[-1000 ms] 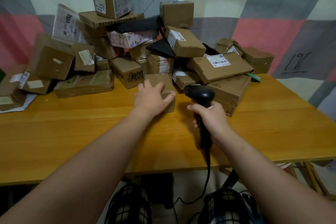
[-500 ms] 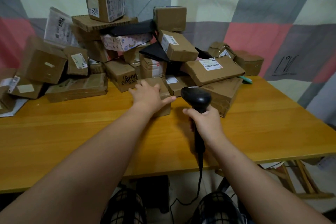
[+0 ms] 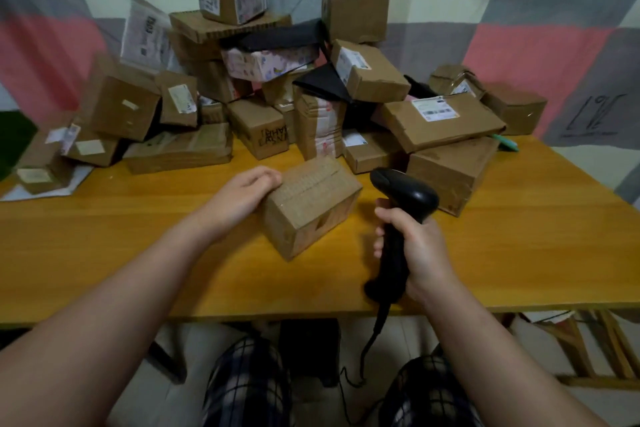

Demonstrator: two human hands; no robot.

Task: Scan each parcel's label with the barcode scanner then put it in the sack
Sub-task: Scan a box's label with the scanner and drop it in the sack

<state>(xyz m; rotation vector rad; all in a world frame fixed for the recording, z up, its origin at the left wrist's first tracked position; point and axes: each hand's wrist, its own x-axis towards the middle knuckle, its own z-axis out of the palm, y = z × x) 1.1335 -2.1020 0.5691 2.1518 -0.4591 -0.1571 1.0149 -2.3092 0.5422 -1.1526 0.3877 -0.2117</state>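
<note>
Left grip holds parcel, scanner just right

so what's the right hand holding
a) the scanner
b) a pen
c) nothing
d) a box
a: the right hand is wrapped round the handle of the black scanner, while the left hand holds the box on the table.
</note>
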